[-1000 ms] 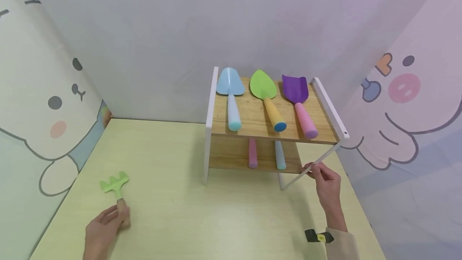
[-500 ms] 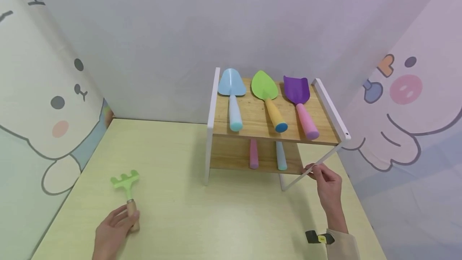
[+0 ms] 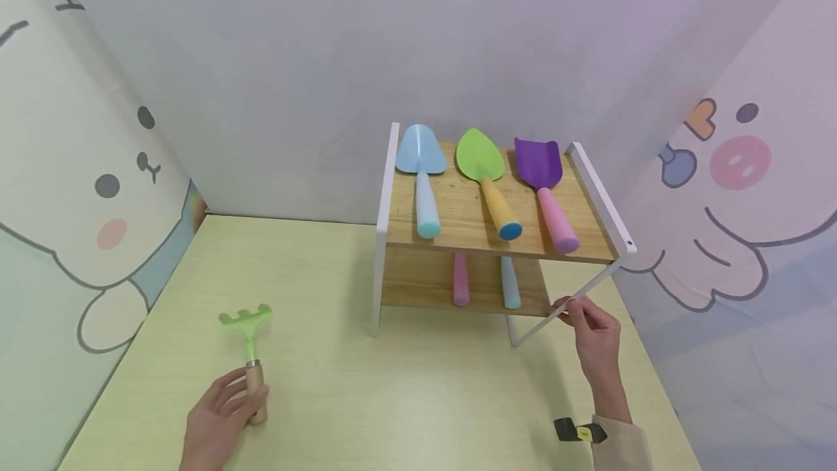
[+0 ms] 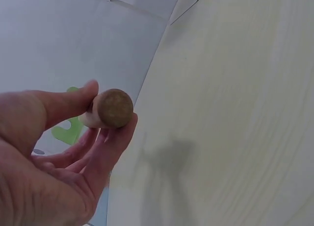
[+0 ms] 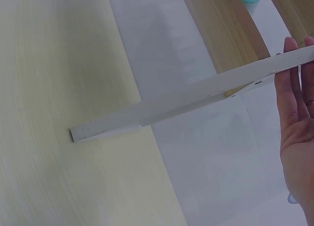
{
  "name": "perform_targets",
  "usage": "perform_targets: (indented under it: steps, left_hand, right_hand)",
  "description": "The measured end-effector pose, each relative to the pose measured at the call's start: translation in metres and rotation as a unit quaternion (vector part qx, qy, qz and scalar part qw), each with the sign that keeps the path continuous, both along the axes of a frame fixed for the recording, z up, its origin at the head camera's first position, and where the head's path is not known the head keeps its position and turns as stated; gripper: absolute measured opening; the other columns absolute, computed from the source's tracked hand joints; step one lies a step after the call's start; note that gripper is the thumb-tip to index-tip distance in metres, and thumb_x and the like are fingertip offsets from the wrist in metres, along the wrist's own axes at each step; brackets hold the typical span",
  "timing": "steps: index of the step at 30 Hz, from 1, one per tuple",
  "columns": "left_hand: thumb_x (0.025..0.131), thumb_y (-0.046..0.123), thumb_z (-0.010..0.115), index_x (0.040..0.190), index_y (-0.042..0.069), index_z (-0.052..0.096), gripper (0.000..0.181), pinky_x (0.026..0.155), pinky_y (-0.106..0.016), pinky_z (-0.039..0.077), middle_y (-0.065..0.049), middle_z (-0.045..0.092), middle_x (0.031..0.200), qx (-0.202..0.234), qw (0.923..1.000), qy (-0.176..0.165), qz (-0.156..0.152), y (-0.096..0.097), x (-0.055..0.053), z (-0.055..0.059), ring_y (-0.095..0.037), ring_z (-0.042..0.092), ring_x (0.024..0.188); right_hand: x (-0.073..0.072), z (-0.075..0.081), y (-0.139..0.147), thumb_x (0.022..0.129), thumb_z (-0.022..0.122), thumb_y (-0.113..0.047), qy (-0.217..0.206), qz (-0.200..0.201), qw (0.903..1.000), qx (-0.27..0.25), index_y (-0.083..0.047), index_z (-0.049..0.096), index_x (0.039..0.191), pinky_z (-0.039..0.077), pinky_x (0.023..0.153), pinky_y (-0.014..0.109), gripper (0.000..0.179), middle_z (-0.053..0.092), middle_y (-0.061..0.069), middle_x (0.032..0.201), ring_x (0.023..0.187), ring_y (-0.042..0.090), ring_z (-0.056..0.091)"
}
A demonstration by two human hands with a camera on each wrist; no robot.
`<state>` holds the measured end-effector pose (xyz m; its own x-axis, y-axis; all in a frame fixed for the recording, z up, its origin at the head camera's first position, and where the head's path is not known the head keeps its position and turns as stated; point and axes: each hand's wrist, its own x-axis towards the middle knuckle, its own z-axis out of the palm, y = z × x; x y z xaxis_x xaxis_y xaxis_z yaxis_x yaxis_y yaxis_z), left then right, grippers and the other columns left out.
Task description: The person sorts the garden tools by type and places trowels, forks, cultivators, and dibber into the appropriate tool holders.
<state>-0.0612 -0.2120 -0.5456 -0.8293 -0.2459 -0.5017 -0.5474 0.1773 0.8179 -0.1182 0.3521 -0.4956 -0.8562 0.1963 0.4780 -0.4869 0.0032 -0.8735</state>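
Note:
My left hand [image 3: 219,416] holds a small hand rake [image 3: 249,340] by its wooden handle, thumb on one side and fingers on the other. Its green tines point away from me. In the left wrist view the round butt of the handle [image 4: 115,108] faces the camera, and the hand's shadow falls on the table apart from it. My right hand [image 3: 596,340] grips the two-tier rack [image 3: 451,220] at its slanted white front leg, beside the lower board's right corner. In the right wrist view its fingertips [image 5: 290,43] show at the white bar.
Three toy trowels lie on the top board: light blue [image 3: 420,151], green with a yellow handle [image 3: 479,155], and purple with a pink handle [image 3: 538,163]. A pink handle [image 3: 461,282] and a light blue handle [image 3: 510,286] show on the lower board. Printed cloth walls enclose the table [image 3: 294,267].
My left hand has moved right with the rake, toward the rack, and the rake has turned slightly. The right hand keeps its grip; the rack stays nearly the same in view.

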Motion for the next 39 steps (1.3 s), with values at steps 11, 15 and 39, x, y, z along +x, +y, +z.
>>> perform_targets:
  steps: [11,15,39]
  left_hand:
    - [0.09,0.028,0.082,0.145,0.011,0.047,0.067,0.077,-0.02,0.057,0.032,0.064,0.098,0.035,0.9978,0.056,-0.007,0.025,0.01,0.012,0.003,0.067,0.091]
    - [0.09,0.025,0.083,0.142,0.012,0.05,0.063,0.077,-0.022,0.057,0.028,0.066,0.102,0.033,0.9964,0.077,-0.014,0.034,0.012,0.015,0.0,0.069,0.093]
    - [0.083,-0.001,0.083,0.127,0.005,0.064,0.047,0.074,-0.031,0.063,0.001,0.073,0.113,0.072,0.9682,0.229,-0.072,0.083,0.028,0.032,-0.014,0.072,0.093]
  right_hand:
    - [0.002,0.002,-0.001,0.102,0.056,0.006,-0.017,-0.019,0.9996,0.014,0.017,0.068,0.097,0.06,0.08,0.024,0.017,0.076,0.004,0.092,0.084,0.013,0.076]
    - [0.002,0.002,-0.001,0.102,0.054,0.008,-0.009,-0.012,0.9998,0.01,0.018,0.068,0.096,0.06,0.081,0.024,0.017,0.076,0.005,0.093,0.085,0.014,0.076]
    - [0.002,0.002,-0.002,0.103,0.057,0.005,-0.029,-0.024,0.9991,0.02,0.02,0.067,0.101,0.06,0.081,0.025,0.018,0.076,0.003,0.092,0.085,0.012,0.076]
